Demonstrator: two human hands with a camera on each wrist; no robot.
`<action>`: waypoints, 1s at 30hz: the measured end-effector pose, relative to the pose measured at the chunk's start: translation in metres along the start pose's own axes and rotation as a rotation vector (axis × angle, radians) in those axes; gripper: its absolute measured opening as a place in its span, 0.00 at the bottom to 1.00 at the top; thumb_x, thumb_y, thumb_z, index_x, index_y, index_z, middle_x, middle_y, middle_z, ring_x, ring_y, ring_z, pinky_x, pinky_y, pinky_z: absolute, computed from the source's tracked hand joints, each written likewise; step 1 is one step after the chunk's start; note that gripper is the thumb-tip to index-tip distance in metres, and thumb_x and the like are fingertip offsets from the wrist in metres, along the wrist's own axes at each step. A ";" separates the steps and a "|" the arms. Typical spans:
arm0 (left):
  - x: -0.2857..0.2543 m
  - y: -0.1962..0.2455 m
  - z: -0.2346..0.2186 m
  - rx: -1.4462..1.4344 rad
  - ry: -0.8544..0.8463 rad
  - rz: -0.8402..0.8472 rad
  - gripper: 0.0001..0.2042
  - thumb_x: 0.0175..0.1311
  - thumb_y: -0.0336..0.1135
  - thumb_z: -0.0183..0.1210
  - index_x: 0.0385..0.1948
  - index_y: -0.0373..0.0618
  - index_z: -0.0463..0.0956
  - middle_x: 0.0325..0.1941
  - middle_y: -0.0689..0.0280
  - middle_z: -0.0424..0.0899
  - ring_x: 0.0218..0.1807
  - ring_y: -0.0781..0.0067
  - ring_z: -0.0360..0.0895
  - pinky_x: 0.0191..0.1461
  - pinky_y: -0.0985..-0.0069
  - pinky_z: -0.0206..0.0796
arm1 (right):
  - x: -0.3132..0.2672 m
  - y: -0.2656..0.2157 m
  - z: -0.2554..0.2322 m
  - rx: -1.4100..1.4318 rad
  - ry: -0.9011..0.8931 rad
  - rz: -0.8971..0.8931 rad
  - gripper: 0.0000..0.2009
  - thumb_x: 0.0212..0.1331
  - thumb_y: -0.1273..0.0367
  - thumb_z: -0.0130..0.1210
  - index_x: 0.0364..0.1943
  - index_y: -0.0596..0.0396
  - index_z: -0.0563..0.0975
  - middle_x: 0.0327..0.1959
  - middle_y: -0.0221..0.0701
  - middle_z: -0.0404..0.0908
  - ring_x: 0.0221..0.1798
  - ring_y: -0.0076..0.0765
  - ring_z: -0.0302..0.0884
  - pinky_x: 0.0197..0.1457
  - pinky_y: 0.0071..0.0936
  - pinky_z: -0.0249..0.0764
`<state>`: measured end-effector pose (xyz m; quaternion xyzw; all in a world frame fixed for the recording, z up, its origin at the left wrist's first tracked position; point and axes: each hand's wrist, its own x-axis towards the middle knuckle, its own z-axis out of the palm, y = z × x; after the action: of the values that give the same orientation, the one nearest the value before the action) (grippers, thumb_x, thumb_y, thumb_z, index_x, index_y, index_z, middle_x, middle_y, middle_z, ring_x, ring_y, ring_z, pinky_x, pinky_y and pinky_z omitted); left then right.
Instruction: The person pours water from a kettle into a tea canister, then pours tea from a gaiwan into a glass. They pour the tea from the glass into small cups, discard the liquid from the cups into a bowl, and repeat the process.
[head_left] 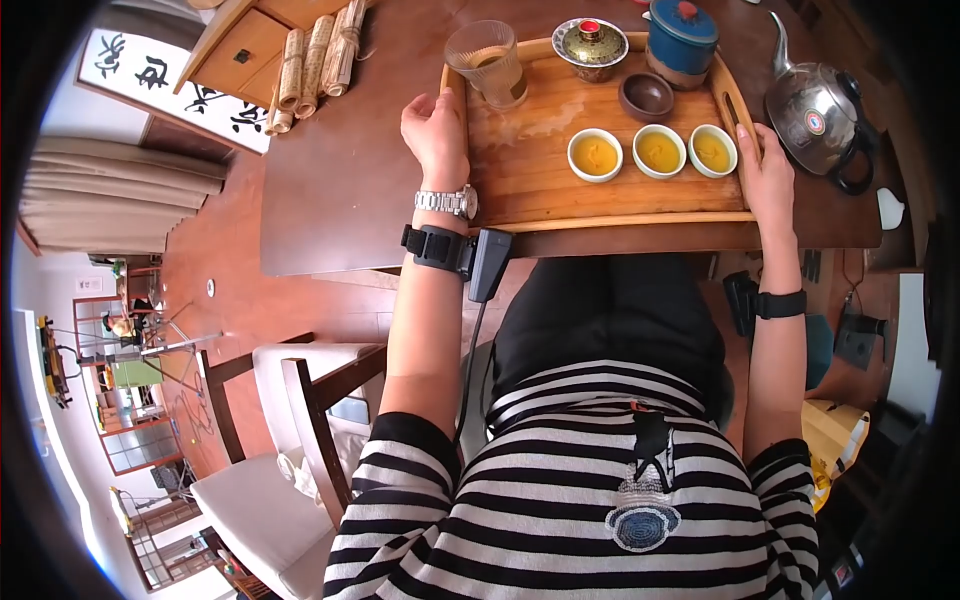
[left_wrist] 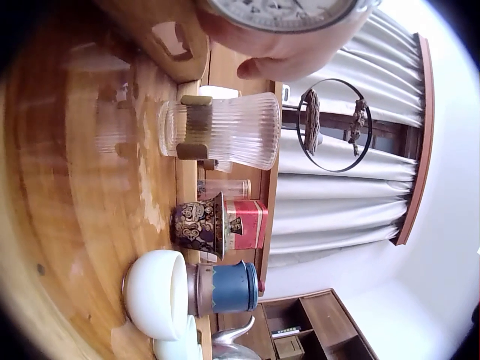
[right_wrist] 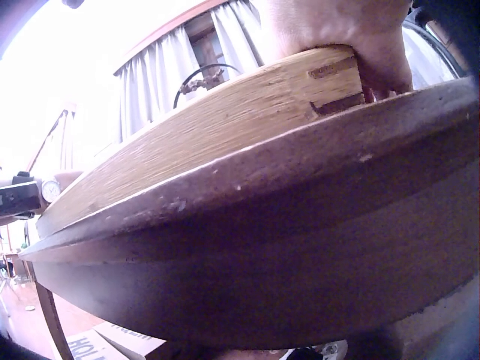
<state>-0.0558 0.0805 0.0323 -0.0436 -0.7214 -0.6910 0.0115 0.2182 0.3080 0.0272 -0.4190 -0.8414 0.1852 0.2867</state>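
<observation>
A wooden tray [head_left: 540, 205] lies on the dark table near its front edge. My left hand [head_left: 437, 138] is at the tray's left side wall, fingers curled against it. At the opposite end, my right hand [head_left: 768, 180] grips the right wall, thumb over the rim beside the handle slot; the right wrist view shows this hand [right_wrist: 345, 30] at the tray's corner. Three white cups [head_left: 595, 178] of yellow tea stand in a row on the tray. Behind them are a ribbed glass pitcher [head_left: 500, 75], a patterned lidded bowl [head_left: 590, 45], a small brown bowl [head_left: 647, 97] and a blue lidded pot [head_left: 683, 40].
A silver kettle [head_left: 815, 120] stands right of the tray, close to my right hand. Rolled bamboo slips [head_left: 315, 60] lie at the back left beside a wooden drawer box [head_left: 240, 45]. A chair [head_left: 270, 500] with a pale seat is on the floor to the left.
</observation>
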 end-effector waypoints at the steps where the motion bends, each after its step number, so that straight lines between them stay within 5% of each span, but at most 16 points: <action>1: 0.004 -0.004 -0.001 0.023 0.011 -0.024 0.18 0.53 0.32 0.59 0.41 0.28 0.69 0.30 0.63 0.76 0.28 0.81 0.71 0.31 0.84 0.64 | 0.000 0.000 0.000 0.006 0.003 -0.008 0.23 0.59 0.54 0.46 0.45 0.63 0.71 0.42 0.51 0.74 0.48 0.53 0.71 0.51 0.38 0.66; 6: 0.010 -0.012 -0.003 0.070 0.009 -0.091 0.21 0.52 0.38 0.60 0.42 0.30 0.69 0.32 0.60 0.77 0.33 0.72 0.75 0.37 0.78 0.67 | 0.000 0.002 0.002 0.042 0.003 -0.017 0.23 0.59 0.54 0.46 0.44 0.63 0.72 0.41 0.50 0.75 0.47 0.53 0.72 0.50 0.37 0.67; 8: -0.011 0.010 0.003 0.727 -0.017 0.083 0.27 0.50 0.46 0.60 0.47 0.34 0.66 0.47 0.49 0.73 0.48 0.53 0.72 0.50 0.66 0.65 | 0.000 0.000 0.000 0.054 0.008 -0.012 0.22 0.59 0.55 0.46 0.44 0.63 0.72 0.40 0.50 0.75 0.46 0.53 0.72 0.49 0.37 0.67; 15: -0.006 0.013 0.009 1.122 -0.189 0.074 0.29 0.51 0.53 0.57 0.44 0.35 0.64 0.48 0.48 0.72 0.49 0.50 0.72 0.50 0.62 0.66 | 0.001 0.003 0.003 0.048 0.071 -0.108 0.20 0.58 0.58 0.49 0.42 0.63 0.72 0.38 0.49 0.76 0.43 0.53 0.73 0.48 0.38 0.67; 22: 0.006 0.013 0.006 1.054 -0.215 -0.030 0.20 0.54 0.41 0.50 0.43 0.34 0.67 0.45 0.46 0.75 0.49 0.48 0.73 0.51 0.62 0.66 | 0.001 -0.002 -0.001 -0.009 0.169 -0.347 0.16 0.57 0.63 0.51 0.42 0.62 0.72 0.41 0.47 0.73 0.47 0.50 0.69 0.50 0.39 0.65; 25: 0.027 -0.003 -0.002 0.880 -0.369 -0.140 0.19 0.56 0.41 0.50 0.40 0.32 0.72 0.42 0.45 0.76 0.48 0.48 0.73 0.51 0.64 0.65 | 0.003 -0.002 -0.003 -0.022 0.160 -0.428 0.15 0.56 0.63 0.52 0.41 0.62 0.72 0.42 0.45 0.73 0.48 0.48 0.68 0.52 0.38 0.65; 30: 0.018 0.011 0.001 0.945 -0.358 -0.120 0.18 0.58 0.41 0.50 0.39 0.32 0.72 0.41 0.44 0.76 0.47 0.48 0.74 0.51 0.64 0.66 | -0.002 -0.016 -0.013 0.086 -0.020 -0.557 0.22 0.49 0.61 0.59 0.45 0.59 0.71 0.46 0.44 0.71 0.53 0.48 0.65 0.56 0.37 0.62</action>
<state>-0.0728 0.0825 0.0451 -0.1099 -0.9471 -0.2703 -0.1336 0.2178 0.2979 0.0449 -0.1575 -0.9181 0.1391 0.3360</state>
